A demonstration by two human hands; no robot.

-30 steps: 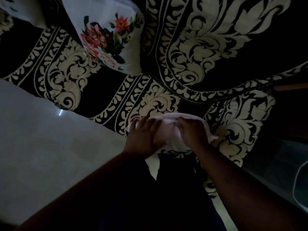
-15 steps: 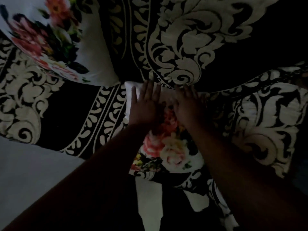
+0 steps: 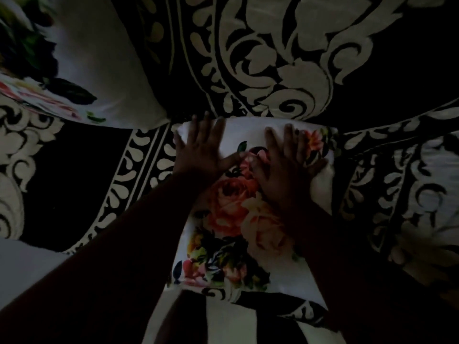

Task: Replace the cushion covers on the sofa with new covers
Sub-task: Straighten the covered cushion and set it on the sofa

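a person's left hand (image 3: 201, 155) and right hand (image 3: 285, 167) lie flat on a white floral cushion (image 3: 238, 219), seen from above in dim light. the fingers (image 3: 206, 130) of the left hand are straight and spread, reaching the cushion's far edge, with the thumb stretched across toward the right hand. the right hand's fingers (image 3: 288, 137) are likewise extended and fanned over the printed roses, gripping nothing. the cushion rests on the seat of a sofa (image 3: 273, 58) draped in black fabric with a cream scroll pattern, its far edge against the backrest. a second floral cushion (image 3: 99, 70) stands just beside it at upper left. pale floor (image 3: 22, 269) shows at lower left.
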